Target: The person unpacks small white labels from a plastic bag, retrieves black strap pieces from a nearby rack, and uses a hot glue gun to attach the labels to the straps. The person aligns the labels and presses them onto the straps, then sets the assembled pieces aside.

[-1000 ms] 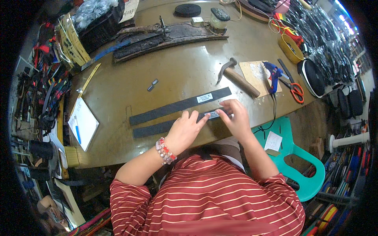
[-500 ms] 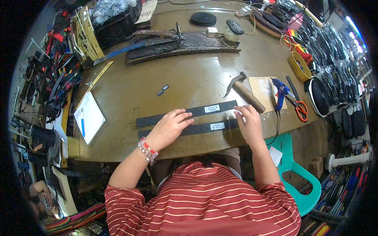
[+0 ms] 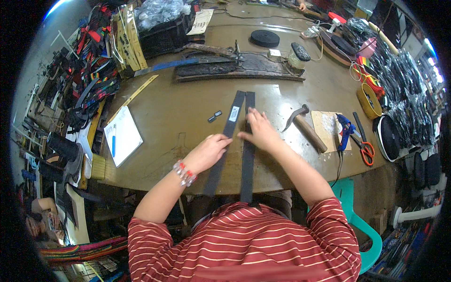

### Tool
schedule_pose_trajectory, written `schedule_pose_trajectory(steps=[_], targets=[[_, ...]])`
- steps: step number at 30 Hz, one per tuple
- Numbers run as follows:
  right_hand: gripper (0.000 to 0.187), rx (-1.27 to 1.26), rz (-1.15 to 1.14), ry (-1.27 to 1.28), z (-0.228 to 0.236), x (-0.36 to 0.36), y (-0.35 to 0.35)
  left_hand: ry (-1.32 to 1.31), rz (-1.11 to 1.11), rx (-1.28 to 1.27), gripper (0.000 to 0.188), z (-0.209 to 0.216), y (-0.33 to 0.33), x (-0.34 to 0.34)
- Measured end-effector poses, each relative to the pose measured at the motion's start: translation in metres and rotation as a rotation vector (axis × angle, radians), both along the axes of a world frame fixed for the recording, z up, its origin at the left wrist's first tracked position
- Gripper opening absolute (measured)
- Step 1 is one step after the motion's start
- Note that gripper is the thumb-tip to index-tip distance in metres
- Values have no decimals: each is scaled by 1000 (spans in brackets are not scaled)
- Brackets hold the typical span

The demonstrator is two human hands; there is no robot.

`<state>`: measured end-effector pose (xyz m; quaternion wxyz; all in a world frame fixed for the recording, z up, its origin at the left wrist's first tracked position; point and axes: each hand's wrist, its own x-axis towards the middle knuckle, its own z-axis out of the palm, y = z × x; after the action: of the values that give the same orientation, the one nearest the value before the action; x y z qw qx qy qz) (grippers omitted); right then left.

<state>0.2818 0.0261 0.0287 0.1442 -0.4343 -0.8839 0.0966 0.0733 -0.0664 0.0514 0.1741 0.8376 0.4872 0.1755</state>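
Two black webbing straps lie lengthwise away from me, their far ends nearly meeting and their near ends spread apart. The left strap [image 3: 228,129] carries a small white label, and its near part is blurred. My left hand [image 3: 210,151], with a beaded bracelet at the wrist, rests its outstretched fingertips on that strap's middle. Across the right strap [image 3: 248,164] lies my right hand [image 3: 261,130], thumb and fingers apart, covering part of it. That strap's near end hangs over the table edge toward my shirt. A small dark piece with a pale label [image 3: 214,116] lies left of the straps.
To the right are a hammer [image 3: 310,131], a blue glue gun [image 3: 346,129] on a board, and orange-handled scissors [image 3: 367,152]. A notepad [image 3: 127,138] with a blue pen lies left. A dark wooden slab [image 3: 263,68] and a webbing roll [image 3: 265,38] sit farther back.
Both straps have turned from lying crosswise to pointing away from me. My right hand has moved left and farther away onto the right strap. The view has shifted slightly.
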Motion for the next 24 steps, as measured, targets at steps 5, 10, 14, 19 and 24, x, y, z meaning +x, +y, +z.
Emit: schedule_pose_trajectory(steps=[5, 10, 14, 19, 24], targets=[[55, -17, -10, 180, 11, 27, -5, 29, -30, 96, 38, -9, 21, -2], [50, 26, 1, -44, -1, 39, -40, 71, 27, 136, 44, -14, 23, 9], [55, 87, -56, -4, 1, 38, -23, 91, 93, 217, 40, -21, 40, 27], [47, 143, -109, 433, 30, 94, -35, -57, 265, 250, 24, -20, 72, -6], [22, 46, -715, 808, 28, 182, -59, 195, 257, 361, 14, -30, 89, -15]])
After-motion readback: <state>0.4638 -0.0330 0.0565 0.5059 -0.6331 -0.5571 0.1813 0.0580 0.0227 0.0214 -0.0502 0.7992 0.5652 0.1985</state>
